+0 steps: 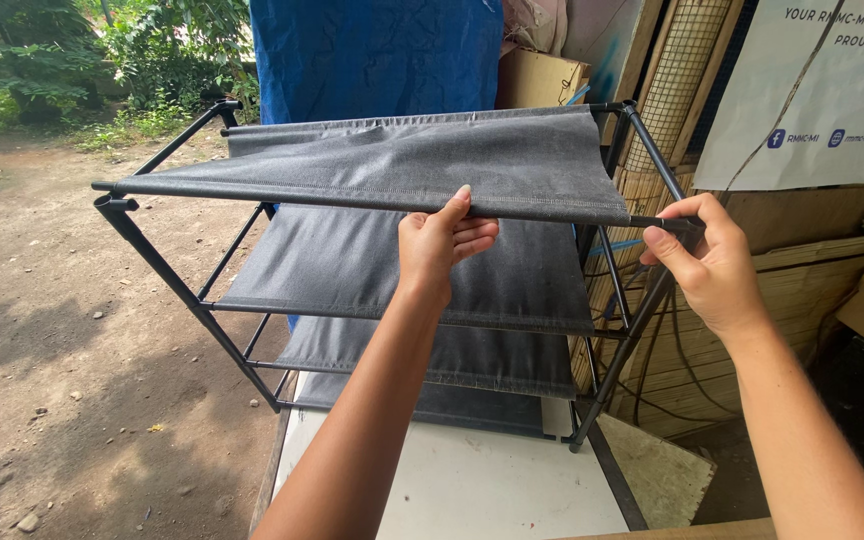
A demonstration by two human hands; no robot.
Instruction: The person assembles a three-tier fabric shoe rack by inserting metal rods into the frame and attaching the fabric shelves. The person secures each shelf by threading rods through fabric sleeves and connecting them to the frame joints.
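Note:
A black metal-tube rack (157,262) with several grey fabric shelves stands on a white table (472,485). My left hand (440,243) grips the front bar of the top fabric shelf (402,160) near its middle, thumb on top and fingers curled underneath. My right hand (712,262) is closed around the right front corner joint, where the top bar meets the upright tube. The left end of the front bar (107,187) sticks out just above the left upright's connector (112,205) and looks apart from it.
A blue tarp (372,55) hangs behind the rack, with a cardboard box (542,80) beside it. Bamboo panels, wire mesh and a white banner (822,90) stand at the right. Bare dirt ground (62,330) with stones and green bushes lies to the left.

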